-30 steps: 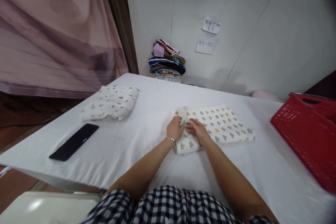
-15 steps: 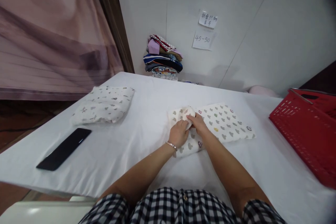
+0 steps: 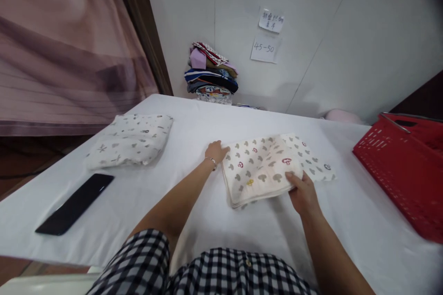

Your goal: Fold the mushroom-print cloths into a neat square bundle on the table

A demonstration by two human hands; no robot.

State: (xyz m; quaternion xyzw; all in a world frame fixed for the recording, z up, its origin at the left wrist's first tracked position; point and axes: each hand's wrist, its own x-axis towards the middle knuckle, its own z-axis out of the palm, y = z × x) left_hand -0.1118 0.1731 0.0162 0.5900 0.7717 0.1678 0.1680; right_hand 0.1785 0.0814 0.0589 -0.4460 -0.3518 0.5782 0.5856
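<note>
A white cloth printed with grey, red and yellow mushroom shapes (image 3: 256,170) lies folded in layers in front of me. One half is turned over onto the other, with its upper layer slightly lifted on the right. My right hand (image 3: 303,193) pinches the front right corner of that upper layer, thumb on top. At the cloth's far left corner, my left hand (image 3: 217,151) rests on the table with its fingers stretched out and the thumb touching the edge. A bracelet circles the left wrist.
On the left lie another folded printed cloth (image 3: 133,140) and a black phone-like slab (image 3: 74,205). A red basket (image 3: 398,170) stands at the right of the white-covered table (image 3: 194,120). Stacked fabrics (image 3: 212,73) sit beyond the far edge, below paper notes (image 3: 266,48) on the wall.
My hands have moved apart, the left to the far left corner and the right to the right. The bunched flap of cloth is now spread over to the right, held in my right hand.
</note>
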